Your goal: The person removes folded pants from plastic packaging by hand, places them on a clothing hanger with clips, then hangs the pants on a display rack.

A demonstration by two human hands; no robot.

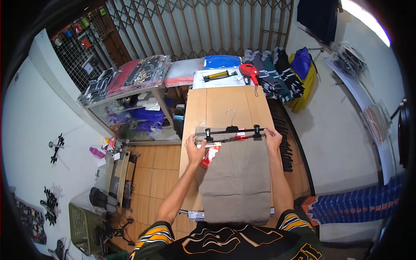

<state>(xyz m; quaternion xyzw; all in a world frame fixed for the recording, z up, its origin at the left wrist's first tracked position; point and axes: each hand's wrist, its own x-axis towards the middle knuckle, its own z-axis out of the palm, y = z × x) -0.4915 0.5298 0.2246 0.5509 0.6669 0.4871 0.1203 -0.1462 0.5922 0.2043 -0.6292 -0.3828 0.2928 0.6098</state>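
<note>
Grey-brown trousers (pixel 236 177) lie along the wooden table (pixel 225 102), their lower part reaching the near edge. A black clip hanger (pixel 232 129) with a metal hook lies across the waistband, its two clips on the cloth. My left hand (pixel 195 149) pinches the waistband's left end beside the left clip. At the right end, my right hand (pixel 272 139) has its fingers closed on the waistband's corner near the hanger bar's tip. Red tags (pixel 209 157) show at the waistband and below my left hand.
Beyond the table lie a red tool (pixel 249 73), a yellow-and-black pump (pixel 219 76) and packed garments (pixel 147 71). Black hangers (pixel 284 143) hang along the table's right side. A glass cabinet (pixel 130 115) stands to the left, and a green basket (pixel 82 229) lower left.
</note>
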